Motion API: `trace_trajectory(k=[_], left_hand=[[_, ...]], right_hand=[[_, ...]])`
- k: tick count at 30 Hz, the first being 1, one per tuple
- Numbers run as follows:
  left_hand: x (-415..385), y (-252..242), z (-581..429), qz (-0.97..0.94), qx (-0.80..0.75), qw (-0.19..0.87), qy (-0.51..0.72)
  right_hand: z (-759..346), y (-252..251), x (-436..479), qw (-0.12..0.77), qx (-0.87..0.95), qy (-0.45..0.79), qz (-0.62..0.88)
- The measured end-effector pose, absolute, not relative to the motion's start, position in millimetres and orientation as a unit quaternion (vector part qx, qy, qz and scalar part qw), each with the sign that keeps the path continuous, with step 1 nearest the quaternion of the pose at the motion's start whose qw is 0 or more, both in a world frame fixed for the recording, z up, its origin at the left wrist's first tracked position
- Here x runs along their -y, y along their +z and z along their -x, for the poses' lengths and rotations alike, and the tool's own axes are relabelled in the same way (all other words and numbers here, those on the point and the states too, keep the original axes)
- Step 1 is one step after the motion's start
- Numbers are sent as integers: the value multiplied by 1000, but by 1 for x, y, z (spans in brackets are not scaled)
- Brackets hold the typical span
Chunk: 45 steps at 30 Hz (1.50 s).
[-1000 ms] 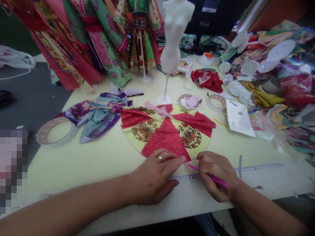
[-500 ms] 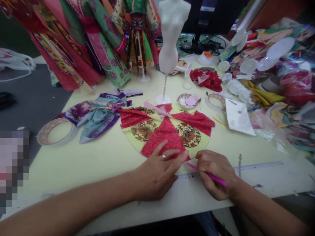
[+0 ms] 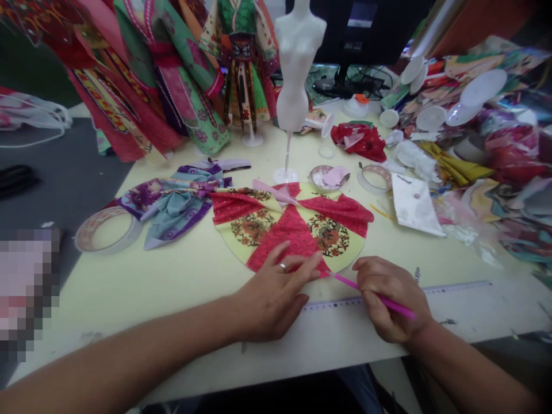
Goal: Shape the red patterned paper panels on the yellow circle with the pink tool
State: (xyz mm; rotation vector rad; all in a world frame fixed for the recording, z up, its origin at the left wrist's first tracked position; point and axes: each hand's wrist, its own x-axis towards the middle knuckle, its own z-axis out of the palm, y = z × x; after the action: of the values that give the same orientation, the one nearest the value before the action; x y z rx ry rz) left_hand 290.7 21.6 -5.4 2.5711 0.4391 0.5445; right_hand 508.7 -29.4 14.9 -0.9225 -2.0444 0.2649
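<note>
A round piece (image 3: 291,230) of red and floral yellow wedges lies flat on the pale yellow table (image 3: 172,282). My left hand (image 3: 271,293), a ring on one finger, rests with fingers spread on the piece's near red wedge. My right hand (image 3: 390,299) is closed round a thin pink stick (image 3: 375,296), whose tip touches the near edge of the piece beside my left fingertips. A clear ruler (image 3: 401,293) lies under both hands along the table's front.
A white doll mannequin (image 3: 295,75) on a stand rises behind the piece. Dressed paper dolls (image 3: 172,69) line the back left. Tape rolls (image 3: 106,230) (image 3: 374,178), a purple and blue fabric piece (image 3: 172,201) and heaps of scraps and white discs (image 3: 474,126) crowd the right.
My left hand's fingers have lifted and spread on the red wedge. My right hand has shifted slightly right, the stick's tip staying at the piece's edge. The view has tilted a little.
</note>
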Motion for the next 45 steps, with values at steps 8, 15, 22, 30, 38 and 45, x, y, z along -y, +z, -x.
trace_trajectory(k=[8, 15, 22, 30, 38, 45], left_hand=[[-23, -6, -290, -935, -158, 234, 214], [-22, -9, -291, -949, -140, 207, 195], [-21, -13, -291, -960, -130, 164, 188], [-23, -6, -289, -922, -141, 251, 260], [-36, 1, -287, -725, -306, 481, 388], [-38, 4, -283, -617, -374, 593, 356]], right_hand=[[-508, 13, 28, 442, 810, 102, 372], [-510, 12, 27, 442, 810, 55, 381], [-509, 10, 27, 447, 805, 49, 388], [-510, 8, 26, 439, 804, 39, 399], [-511, -6, 24, 442, 795, 24, 415], [-508, -2, 16, 396, 808, -14, 435]])
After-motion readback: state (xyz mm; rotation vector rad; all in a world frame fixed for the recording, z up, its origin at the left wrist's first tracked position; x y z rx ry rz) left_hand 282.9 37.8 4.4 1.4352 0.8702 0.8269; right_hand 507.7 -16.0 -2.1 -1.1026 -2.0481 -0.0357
